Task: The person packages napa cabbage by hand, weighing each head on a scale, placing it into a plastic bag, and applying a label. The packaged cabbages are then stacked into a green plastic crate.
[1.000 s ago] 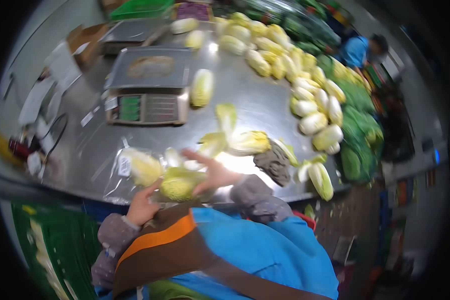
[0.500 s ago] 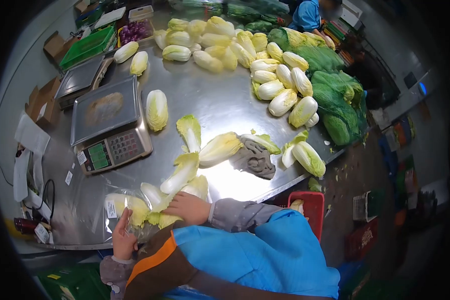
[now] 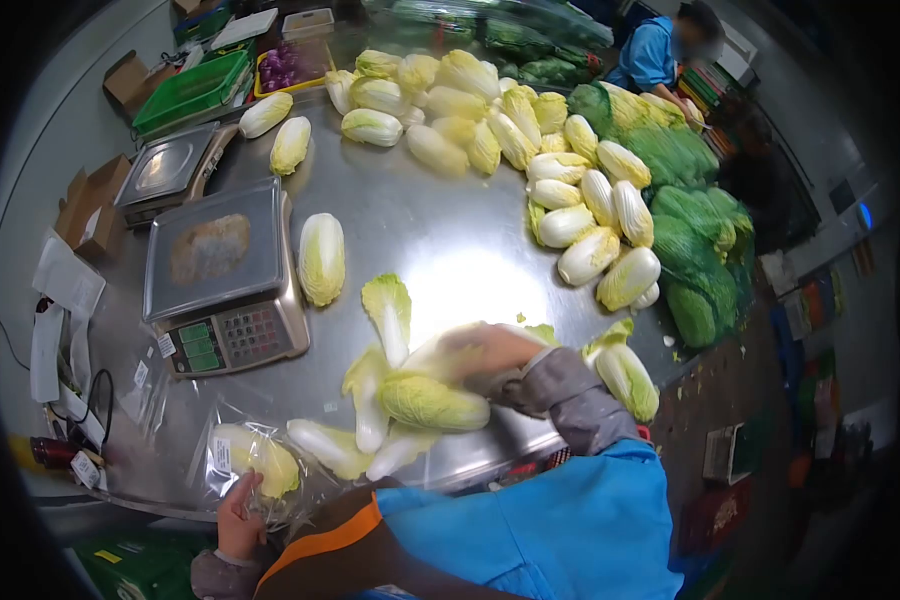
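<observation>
I am pinning the bagged cabbage steady under my left hand, while my right hand, blurred, grip unclear, is reaching over loose leaves.

Bagged cabbage: pale yellow-green, sealed in clear plastic bearing a white label, lying flat at the near-left edge of the worktop, touched by the left hand; second cabbage: unwrapped, green-yellow, lying on its side amid loose leaves, just beside the right hand, image blurred.

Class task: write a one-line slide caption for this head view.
Left hand on a bagged cabbage, right hand over loose cabbage leaves.
</observation>
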A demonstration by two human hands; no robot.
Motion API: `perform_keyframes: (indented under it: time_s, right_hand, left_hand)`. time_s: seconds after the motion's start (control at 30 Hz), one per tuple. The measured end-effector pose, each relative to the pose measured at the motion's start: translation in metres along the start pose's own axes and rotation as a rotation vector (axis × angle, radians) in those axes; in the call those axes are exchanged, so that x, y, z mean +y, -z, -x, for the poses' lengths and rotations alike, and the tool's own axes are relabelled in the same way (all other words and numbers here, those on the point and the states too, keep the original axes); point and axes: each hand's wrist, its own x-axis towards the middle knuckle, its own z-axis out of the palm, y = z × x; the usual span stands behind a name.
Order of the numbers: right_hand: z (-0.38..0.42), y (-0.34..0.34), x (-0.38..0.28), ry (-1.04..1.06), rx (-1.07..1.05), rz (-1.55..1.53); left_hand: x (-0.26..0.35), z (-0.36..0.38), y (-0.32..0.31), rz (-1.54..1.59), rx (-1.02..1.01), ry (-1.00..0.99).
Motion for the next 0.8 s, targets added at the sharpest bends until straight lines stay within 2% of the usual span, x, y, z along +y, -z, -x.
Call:
perform_keyframes:
  time_s: [0.03,0.07,0.1,0.17,0.23,0.3,0.37,0.4,0.43,0.47,0.53,0.63,0.67,0.73,0.77,0.8]
  right_hand:
    - [-0.006,0.034,0.008,-0.025,0.123,-0.173]
    - [-0.009,0.07,0.007,-0.069,0.273,-0.179]
    - [-0.026,0.098,0.052,0.029,0.474,-0.061]
    - [-0.04,0.154,0.075,-0.265,0.732,0.328]
    - [-0.057,0.198,0.117,-0.335,0.919,0.599]
    - [-0.068,0.238,0.132,-0.535,0.91,0.745]
    - [-0.079,0.269,0.149,-0.644,0.905,0.77]
    - [-0.084,0.282,0.158,-0.683,0.89,0.786]
    - [-0.088,0.289,0.166,-0.725,0.872,0.8]
    - [-0.092,0.288,0.174,-0.709,0.861,0.802]
    - [-0.095,0.285,0.188,-0.671,0.862,1.138]
    - [-0.102,0.285,0.201,-0.594,0.937,1.178]
    - [-0.103,0.288,0.21,-0.605,0.927,1.179]
    - [-0.109,0.294,0.224,-0.549,0.915,1.182]
    - [-0.106,0.292,0.207,-0.554,0.917,1.186]
    - [-0.102,0.287,0.189,-0.462,0.798,1.119]
  left_hand:
    - [-0.001,-0.001,-0.001,0.006,0.009,0.001]
    - [-0.001,-0.002,-0.002,-0.055,-0.018,0.003]
    - [0.002,-0.003,-0.005,-0.116,-0.043,0.005]
    - [0.007,-0.006,-0.008,-0.083,-0.026,0.063]
    - [-0.001,-0.012,-0.004,-0.096,-0.035,0.071]
    - [0.021,-0.014,-0.013,-0.138,0.001,0.061]
    - [0.051,-0.018,-0.028,-0.186,-0.026,0.379]
    - [0.047,-0.021,-0.036,-0.121,0.089,0.405]
    - [0.038,-0.023,-0.034,-0.11,0.107,0.405]
    - [0.029,-0.025,-0.026,-0.132,0.078,0.469]
    - [0.025,-0.03,-0.024,-0.219,0.029,0.552]
    - [0.034,-0.039,-0.043,-0.225,0.067,0.527]
    - [0.042,-0.043,-0.047,-0.28,0.047,0.602]
    - [0.037,-0.048,-0.042,-0.323,0.009,0.614]
    - [0.033,-0.053,-0.041,-0.355,-0.02,0.611]
    - [0.034,-0.057,-0.041,-0.354,-0.026,0.61]
